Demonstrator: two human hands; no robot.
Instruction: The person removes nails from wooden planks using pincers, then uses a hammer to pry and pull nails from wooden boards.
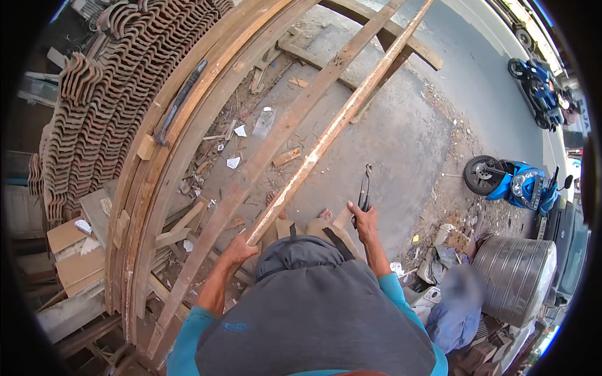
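My left hand (238, 249) is wrapped round the near end of a long wooden batten (311, 155) with a worn, whitish face. The batten slants away to the upper right. In my right hand (365, 220) is a pair of dark-handled pincers (365, 191), held with the head pointing away from me, apart from the wood. Left of the batten runs a wider brown plank (276, 139). A hammer (180, 103) with a dark handle lies on the stacked long boards (164, 164) farther left.
Curved roof tiles (119, 113) are piled at the left. Wood scraps and debris litter the concrete ground (376, 141). A timber support (407, 47) lies under the far ends. To the right are a blue motorcycle (523, 185), a metal drum (515, 276) and a person in blue (454, 323).
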